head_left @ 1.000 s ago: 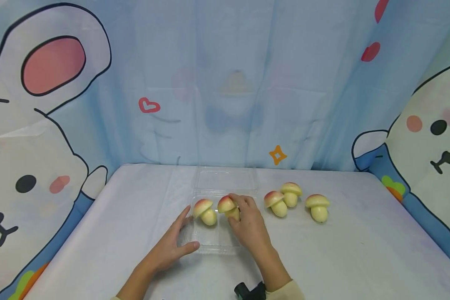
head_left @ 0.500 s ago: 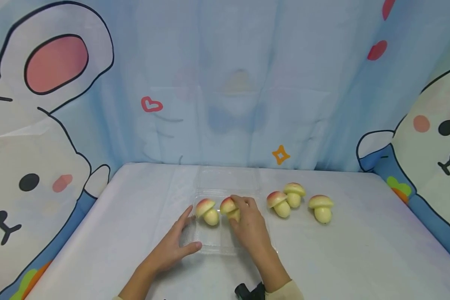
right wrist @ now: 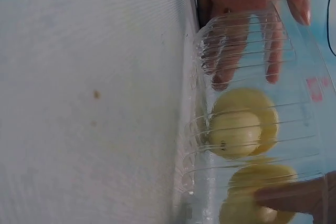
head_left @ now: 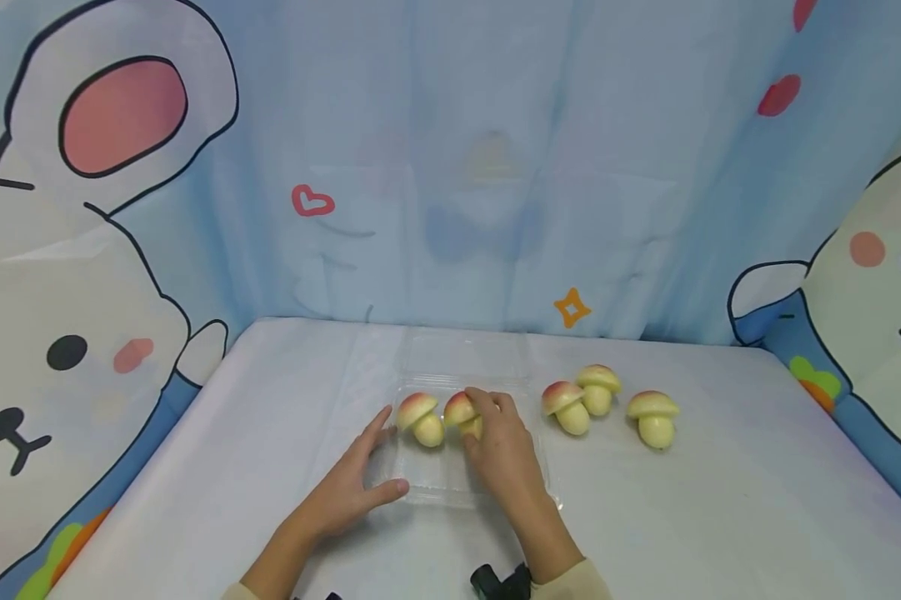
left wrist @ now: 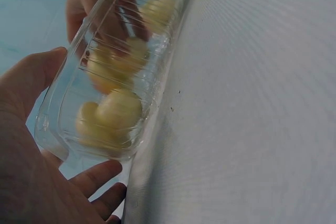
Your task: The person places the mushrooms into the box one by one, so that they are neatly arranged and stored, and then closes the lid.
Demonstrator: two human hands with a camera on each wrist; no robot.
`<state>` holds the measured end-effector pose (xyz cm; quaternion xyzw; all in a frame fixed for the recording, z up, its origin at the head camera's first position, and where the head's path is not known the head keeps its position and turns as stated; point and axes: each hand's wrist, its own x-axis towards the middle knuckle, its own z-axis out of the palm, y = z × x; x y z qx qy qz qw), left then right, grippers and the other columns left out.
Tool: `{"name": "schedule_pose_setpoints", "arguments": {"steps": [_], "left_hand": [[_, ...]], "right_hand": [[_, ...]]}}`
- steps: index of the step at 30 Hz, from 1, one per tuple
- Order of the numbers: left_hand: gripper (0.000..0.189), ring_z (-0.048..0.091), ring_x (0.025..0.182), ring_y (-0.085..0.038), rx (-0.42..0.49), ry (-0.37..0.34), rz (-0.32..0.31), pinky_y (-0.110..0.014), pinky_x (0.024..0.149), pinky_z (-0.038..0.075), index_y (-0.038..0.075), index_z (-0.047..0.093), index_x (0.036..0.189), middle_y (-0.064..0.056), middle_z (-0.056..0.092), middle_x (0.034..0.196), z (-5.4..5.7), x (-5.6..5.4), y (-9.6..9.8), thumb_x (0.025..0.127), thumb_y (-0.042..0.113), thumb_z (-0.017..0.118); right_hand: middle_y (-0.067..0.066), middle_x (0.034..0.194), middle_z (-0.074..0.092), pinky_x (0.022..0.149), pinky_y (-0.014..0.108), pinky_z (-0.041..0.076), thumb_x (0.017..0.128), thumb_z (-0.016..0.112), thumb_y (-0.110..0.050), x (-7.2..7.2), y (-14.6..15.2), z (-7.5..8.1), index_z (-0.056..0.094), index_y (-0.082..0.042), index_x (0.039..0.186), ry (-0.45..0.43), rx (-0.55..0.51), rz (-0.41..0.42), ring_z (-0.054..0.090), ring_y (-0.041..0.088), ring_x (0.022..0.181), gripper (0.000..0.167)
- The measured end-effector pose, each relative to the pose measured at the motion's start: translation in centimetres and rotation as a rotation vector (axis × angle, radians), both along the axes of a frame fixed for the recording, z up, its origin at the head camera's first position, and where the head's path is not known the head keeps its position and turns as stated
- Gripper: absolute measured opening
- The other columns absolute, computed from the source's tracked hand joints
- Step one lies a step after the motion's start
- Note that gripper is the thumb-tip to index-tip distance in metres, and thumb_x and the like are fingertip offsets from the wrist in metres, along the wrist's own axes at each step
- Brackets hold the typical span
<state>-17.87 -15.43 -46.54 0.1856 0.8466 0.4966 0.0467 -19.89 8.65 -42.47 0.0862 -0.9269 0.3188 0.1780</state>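
A clear plastic clamshell box (head_left: 441, 487) lies with its lid (head_left: 461, 352) folded back on the far side. Inside, on the left, a yellow toy mushroom (head_left: 427, 427) with a reddish cap leans over. Beside it is a second toy mushroom (head_left: 459, 410), which my right hand (head_left: 504, 454) pinches from above between thumb and fingers. My left hand (head_left: 345, 493) is spread at the box's left side, thumb near the front corner. Through the clear wall, the left wrist view shows the first mushroom (left wrist: 119, 111) nearest that hand. The right wrist view shows the pinched mushroom (right wrist: 265, 174) partly behind a finger.
Right of the box, two toy mushrooms stand close together, one red-capped (head_left: 566, 408) and one yellower (head_left: 598, 388). Another mushroom (head_left: 654, 418) is farther right. All are on a white-covered table (head_left: 720, 500), with a printed blue curtain (head_left: 488, 250) behind it.
The head view has shifted slightly, moving the whole scene a little to the right in the picture. Both hands and the mushrooms keep nearly the same places relative to the box.
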Motion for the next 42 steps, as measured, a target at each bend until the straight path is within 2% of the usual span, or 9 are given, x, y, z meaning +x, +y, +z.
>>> {"name": "schedule_pose_setpoints", "arguments": {"steps": [7,12,16,29,35,42], "left_hand": [[0.098,0.026,0.156,-0.042,-0.002,-0.019,0.015,-0.069,0.122,0.018,0.025,0.012,0.168,-0.019,0.039,0.163,0.3,0.1,0.2,0.093,0.033,0.075],[0.099,0.026,0.155,-0.042,0.002,-0.009,0.01,-0.069,0.122,0.018,0.022,0.012,0.168,-0.02,0.039,0.163,0.3,0.0,0.2,0.093,0.034,0.075],[0.098,0.026,0.156,-0.041,0.001,-0.009,0.001,-0.068,0.122,0.018,0.025,0.012,0.168,-0.019,0.039,0.163,0.3,0.0,0.1,0.094,0.037,0.075],[0.097,0.027,0.156,-0.041,0.007,-0.011,0.0,-0.068,0.122,0.018,0.023,0.012,0.168,-0.019,0.039,0.163,0.3,0.1,0.1,0.094,0.033,0.074],[0.097,0.027,0.156,-0.041,0.017,-0.033,0.008,-0.069,0.122,0.018,0.025,0.011,0.168,-0.019,0.036,0.164,0.2,0.1,0.1,0.095,0.033,0.073],[0.097,0.027,0.155,-0.041,0.017,-0.034,0.001,-0.069,0.122,0.018,0.025,0.011,0.168,-0.019,0.035,0.165,0.3,0.1,0.1,0.095,0.034,0.074]], "right_hand": [[0.022,0.124,0.063,0.083,0.057,0.056,0.08,0.078,0.004,-0.4,0.1,0.3,0.065,-0.008,0.134,-0.013,0.002,0.007,0.069,0.044,0.099,0.057],[0.021,0.126,0.062,0.086,0.057,0.055,0.081,0.077,0.004,-0.7,-0.1,0.7,0.064,-0.009,0.135,-0.075,0.016,0.023,0.068,0.043,0.104,0.057],[0.021,0.127,0.062,0.089,0.056,0.055,0.081,0.077,0.004,-0.8,-0.3,0.7,0.064,-0.009,0.136,-0.103,0.035,0.018,0.068,0.042,0.106,0.057],[0.022,0.125,0.062,0.086,0.055,0.055,0.082,0.076,0.005,-1.1,-0.3,0.8,0.063,-0.007,0.138,-0.142,0.07,0.039,0.068,0.041,0.101,0.058],[0.022,0.124,0.062,0.083,0.055,0.055,0.082,0.074,0.004,-1.2,-0.3,0.9,0.063,-0.009,0.137,-0.155,0.111,0.059,0.069,0.04,0.097,0.057],[0.021,0.129,0.061,0.086,0.055,0.055,0.084,0.076,-0.003,-1.4,-0.1,1.1,0.061,-0.011,0.141,-0.181,0.106,0.05,0.069,0.041,0.103,0.06]]}}
